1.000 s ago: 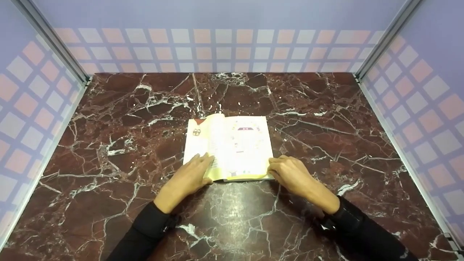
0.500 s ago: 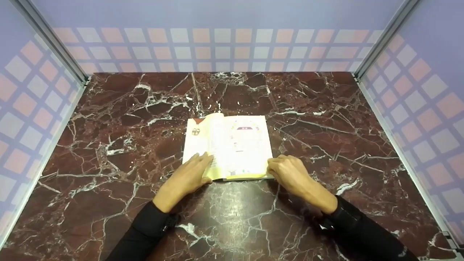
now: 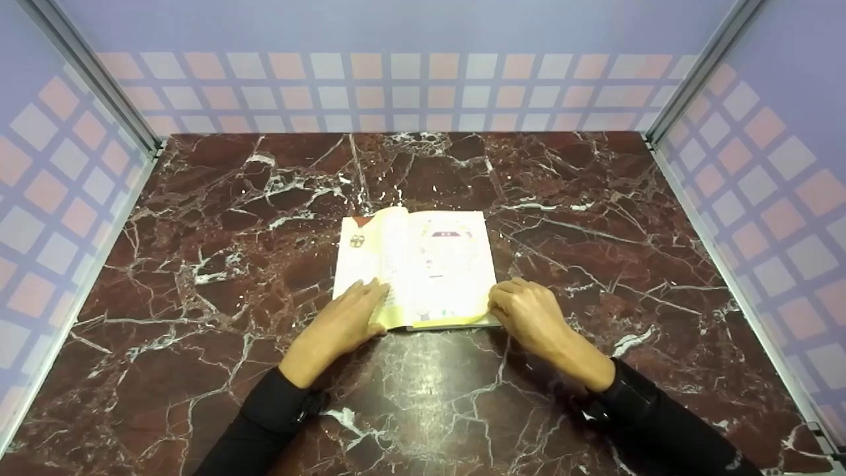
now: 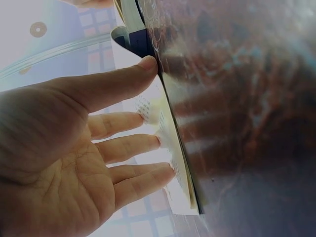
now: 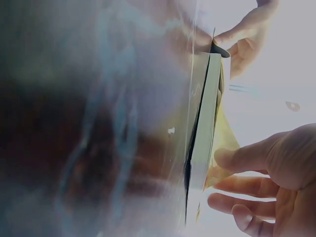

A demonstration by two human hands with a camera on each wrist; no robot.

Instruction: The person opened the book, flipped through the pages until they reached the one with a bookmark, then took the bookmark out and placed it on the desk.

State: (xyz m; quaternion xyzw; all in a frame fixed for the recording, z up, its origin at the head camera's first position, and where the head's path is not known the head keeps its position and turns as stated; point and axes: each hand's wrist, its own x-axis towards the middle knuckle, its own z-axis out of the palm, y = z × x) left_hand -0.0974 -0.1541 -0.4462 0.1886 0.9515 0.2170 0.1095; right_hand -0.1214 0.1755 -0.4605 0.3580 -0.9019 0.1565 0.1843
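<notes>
An open book [image 3: 453, 271] lies on the marbled table, its pages bright with glare. My left hand [image 3: 340, 324] rests flat on the lower left page; in the left wrist view this hand [image 4: 84, 148] has its fingers spread on the paper and the thumb at the bottom edge near the spine. At the lower right corner, my right hand [image 3: 532, 317] pinches a page. The right wrist view shows the right hand [image 5: 276, 182] with thumb and finger on a lifted yellowish page corner [image 5: 224, 143], above the thick page block [image 5: 205, 123].
The dark red marbled table [image 3: 198, 370] surrounds the book. Panels with pink and white squares stand at the back [image 3: 423, 66], left [image 3: 56, 158] and right [image 3: 760, 158], joined by metal corner posts.
</notes>
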